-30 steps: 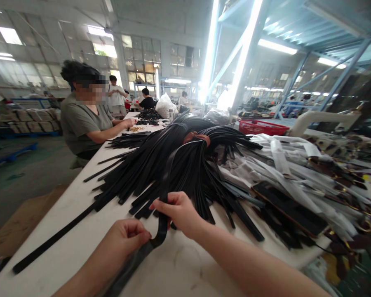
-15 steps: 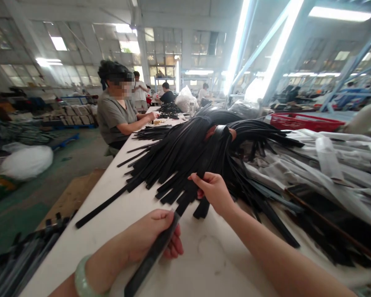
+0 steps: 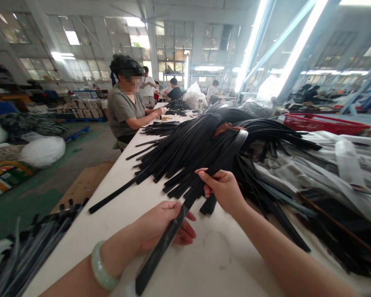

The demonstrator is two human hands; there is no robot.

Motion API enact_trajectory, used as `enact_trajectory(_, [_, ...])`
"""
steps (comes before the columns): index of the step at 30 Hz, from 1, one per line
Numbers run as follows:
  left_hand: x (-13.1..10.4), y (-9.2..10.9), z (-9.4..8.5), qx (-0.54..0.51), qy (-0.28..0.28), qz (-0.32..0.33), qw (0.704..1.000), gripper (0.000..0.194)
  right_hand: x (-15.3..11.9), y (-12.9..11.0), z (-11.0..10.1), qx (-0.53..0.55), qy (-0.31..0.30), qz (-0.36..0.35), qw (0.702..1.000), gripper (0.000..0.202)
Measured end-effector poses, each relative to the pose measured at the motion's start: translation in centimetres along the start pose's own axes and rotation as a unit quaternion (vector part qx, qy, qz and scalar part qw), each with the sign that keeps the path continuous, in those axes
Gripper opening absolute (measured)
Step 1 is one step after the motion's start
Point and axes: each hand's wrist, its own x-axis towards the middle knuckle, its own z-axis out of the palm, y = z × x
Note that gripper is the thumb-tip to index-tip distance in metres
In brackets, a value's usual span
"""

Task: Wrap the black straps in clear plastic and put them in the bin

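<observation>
A long flat black strap (image 3: 160, 247), its near part inside a clear plastic sleeve, runs between my two hands over the table. My left hand (image 3: 170, 225) is closed round the sleeved part, thumb on top and fingers underneath. Farther up the same strap, my right hand (image 3: 221, 187) pinches it between thumb and fingers. Beyond my hands lies a big heap of black straps (image 3: 185, 152), their ends fanned out toward me. A pale green bangle (image 3: 102, 266) sits on my left wrist.
White plastic sleeves (image 3: 315, 165) are piled on the right of the white table (image 3: 111, 243). Behind them stands a red basket (image 3: 324, 123). A co-worker (image 3: 126, 103) sits along the table's left edge. Sleeved straps (image 3: 40, 247) lie below at the lower left.
The camera view has turned a little left, so everything sits farther right. Both hands keep hold of the strap; its loop near the heap now bends more to the right.
</observation>
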Motion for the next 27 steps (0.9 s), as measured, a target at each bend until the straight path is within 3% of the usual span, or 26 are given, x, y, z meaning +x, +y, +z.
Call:
enact_trajectory(2, [0.1,-0.1,0.0,-0.003,0.015,-0.003,1.0,0.043,-0.1,0.0,0.1,-0.009,-0.01,0.0,1.0,0.037])
enact_trajectory(7, [-0.4,0.4,0.4,0.023,-0.025,0.005,0.999,0.048,-0.1,0.0,0.0,-0.039,0.057,-0.028,0.997,0.04])
enact_trajectory(9, [-0.4,0.5,0.4,0.03,-0.017,0.041,0.999,0.049,-0.3,0.2,0.3,0.03,-0.015,0.026,0.999,0.045])
enact_trajectory(11, [-0.2,0.5,0.2,0.011,0.001,0.076,0.997,0.048,-0.8,0.6,1.0,0.078,-0.137,0.097,0.983,0.044])
enact_trajectory(14, [0.2,0.5,0.0,-0.027,0.007,0.072,0.997,0.053,-1.6,1.6,2.2,0.082,-0.237,0.12,0.96,0.037])
enact_trajectory(17, [0.1,0.7,-0.3,-0.019,-0.017,0.056,0.998,0.061,-1.5,2.1,2.6,0.107,-0.199,0.112,0.968,0.033])
enact_trajectory(20, [-0.4,1.0,-0.8,0.059,-0.048,0.057,0.996,0.041,-0.6,1.8,1.4,0.181,-0.133,0.131,0.966,0.03])
enact_trajectory(23, [-0.7,0.9,-1.2,0.132,-0.093,0.043,0.986,0.036,0.6,0.9,-0.3,0.291,-0.112,0.108,0.944,0.026])
enact_trajectory(27, [-1.4,1.3,-1.1,0.139,-0.13,0.033,0.981,0.038,1.6,-0.3,-2.3,0.405,-0.128,0.046,0.904,0.013])
